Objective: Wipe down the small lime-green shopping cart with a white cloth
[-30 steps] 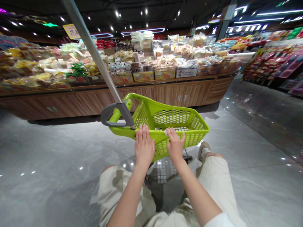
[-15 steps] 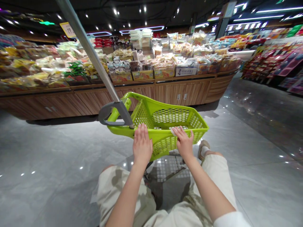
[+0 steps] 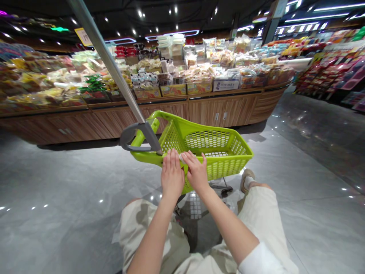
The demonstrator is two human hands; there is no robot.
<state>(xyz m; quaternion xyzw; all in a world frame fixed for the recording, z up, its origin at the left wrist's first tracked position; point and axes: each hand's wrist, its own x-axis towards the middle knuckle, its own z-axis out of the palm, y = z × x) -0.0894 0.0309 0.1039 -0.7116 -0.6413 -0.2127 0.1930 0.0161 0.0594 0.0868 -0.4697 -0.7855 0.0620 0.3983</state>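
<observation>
A polished grey floor point(image 3: 57, 182) was recorded throughout. A long wooden display counter point(image 3: 222, 110) was placed ahead, stacked with packaged food point(image 3: 182, 78), and a rack of bright packets point(image 3: 322, 76) was seen to the right. A yellow price sign point(image 3: 83, 37) was shown just beside a metal pole point(image 3: 114, 72), which was fixed to a grey handle point(image 3: 134, 135). A lime-green plastic shopping cart point(image 3: 211, 140) was stationed on the floor directly before the person, short of the counter. Beige trousers point(image 3: 256, 217), a white sleeve point(image 3: 258, 260) and a shoe point(image 3: 246, 180) were visible below. The left hand point(image 3: 172, 176) was laid flat and open on the cart's near rim. The right hand point(image 3: 196, 171) was curved over the same rim beside it, a small white item point(image 3: 181, 156) being seen at its fingertips; whether that item was gripped could not be told.
</observation>
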